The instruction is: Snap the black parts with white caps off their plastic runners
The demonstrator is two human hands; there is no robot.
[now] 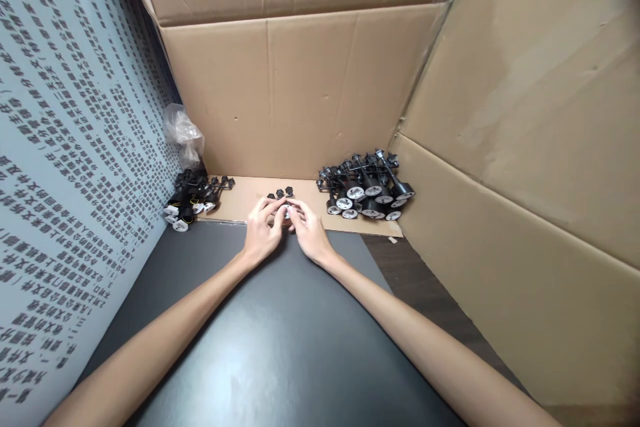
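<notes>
Nearest: left forearm (150, 340)
Hands: left hand (259, 232) and right hand (310, 232) together, pinching a small white plastic part (286, 213)
Handling: seems light, stiff; hold by its rim
2 o'clock: heap of black fittings (367, 187)

Two heaps of black fittings (367, 187) are flanking the left hand (261, 227) and right hand (310, 230), and a cardboard wall (265, 93) is blocking the way ahead.
</notes>
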